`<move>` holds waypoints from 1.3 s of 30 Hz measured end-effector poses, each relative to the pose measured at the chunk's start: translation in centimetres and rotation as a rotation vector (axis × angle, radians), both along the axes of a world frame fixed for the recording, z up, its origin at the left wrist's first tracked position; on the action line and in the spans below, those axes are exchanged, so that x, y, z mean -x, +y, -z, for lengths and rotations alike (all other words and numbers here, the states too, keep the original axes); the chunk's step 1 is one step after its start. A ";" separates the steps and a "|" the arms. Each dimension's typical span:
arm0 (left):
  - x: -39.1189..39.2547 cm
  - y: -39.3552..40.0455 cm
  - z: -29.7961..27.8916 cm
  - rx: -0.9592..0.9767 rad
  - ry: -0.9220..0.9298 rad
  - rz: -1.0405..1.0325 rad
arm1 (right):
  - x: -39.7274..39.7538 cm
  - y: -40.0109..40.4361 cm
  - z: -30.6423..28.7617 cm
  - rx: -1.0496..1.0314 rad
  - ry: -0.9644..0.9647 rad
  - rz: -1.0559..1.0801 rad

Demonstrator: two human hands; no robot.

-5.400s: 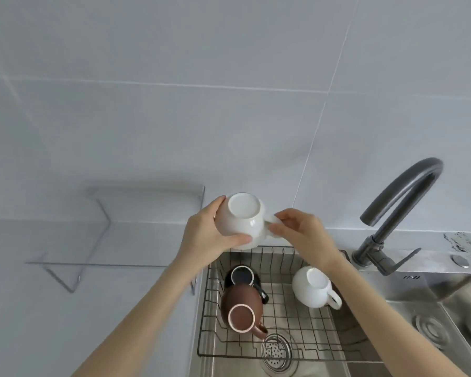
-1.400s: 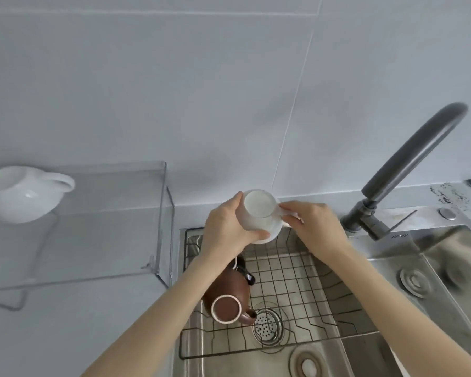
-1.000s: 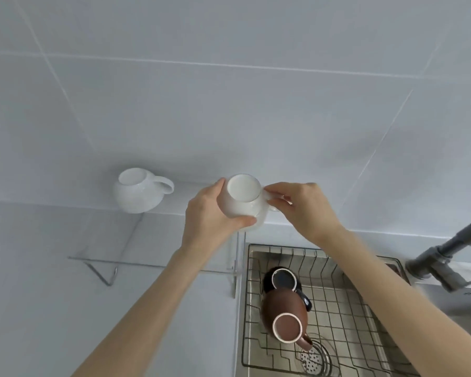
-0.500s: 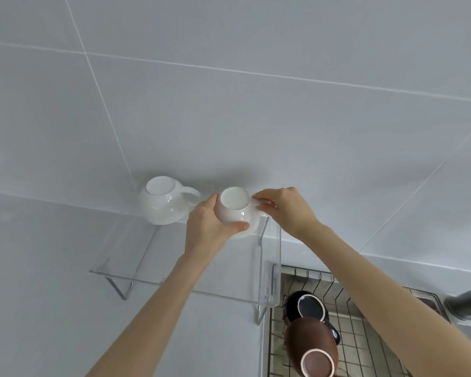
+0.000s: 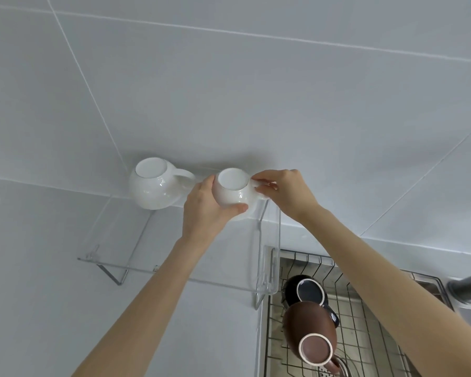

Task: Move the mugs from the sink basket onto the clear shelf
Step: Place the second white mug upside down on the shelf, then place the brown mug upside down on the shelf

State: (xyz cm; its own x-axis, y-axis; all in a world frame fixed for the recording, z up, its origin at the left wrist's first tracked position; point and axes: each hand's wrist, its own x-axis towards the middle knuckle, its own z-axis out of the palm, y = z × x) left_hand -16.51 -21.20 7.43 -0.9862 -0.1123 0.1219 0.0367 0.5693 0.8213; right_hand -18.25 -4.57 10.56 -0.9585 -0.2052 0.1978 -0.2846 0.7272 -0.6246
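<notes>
Both my hands hold a round white mug (image 5: 233, 190) bottom-up at the right end of the clear shelf (image 5: 174, 251). My left hand (image 5: 204, 210) wraps its body and my right hand (image 5: 283, 190) pinches its handle. Whether the mug touches the shelf I cannot tell. Another white mug (image 5: 154, 185) stands upside down on the shelf just to its left, handle pointing right. In the wire sink basket (image 5: 365, 338) at the lower right lie a brown mug (image 5: 309, 333) and a dark navy mug (image 5: 306, 291) behind it.
A grey tiled wall (image 5: 256, 104) rises right behind the shelf. The shelf's clear right side wall (image 5: 268, 257) stands at the sink's left edge. A dark faucet part (image 5: 468, 289) shows at the right edge. The drain strainer (image 5: 326, 372) sits at the bottom.
Both hands carried the white mug from above the sink basket leftward and up to the shelf, next to the first white mug. In the last half second it has hardly moved.
</notes>
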 end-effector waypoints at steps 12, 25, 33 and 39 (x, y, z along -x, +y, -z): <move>-5.8 4.1 -1.9 0.140 0.352 0.131 | -6.7 6.0 2.6 0.143 -0.128 0.219; -14.3 11.5 8.9 0.404 -0.287 0.831 | -20.3 14.1 12.1 0.095 -0.588 0.412; -13.9 11.3 12.2 0.494 -0.227 0.943 | -23.6 13.2 16.3 0.118 -0.794 0.263; -14.2 11.2 13.8 0.519 -0.136 1.002 | -23.8 13.1 18.0 0.126 -0.809 0.244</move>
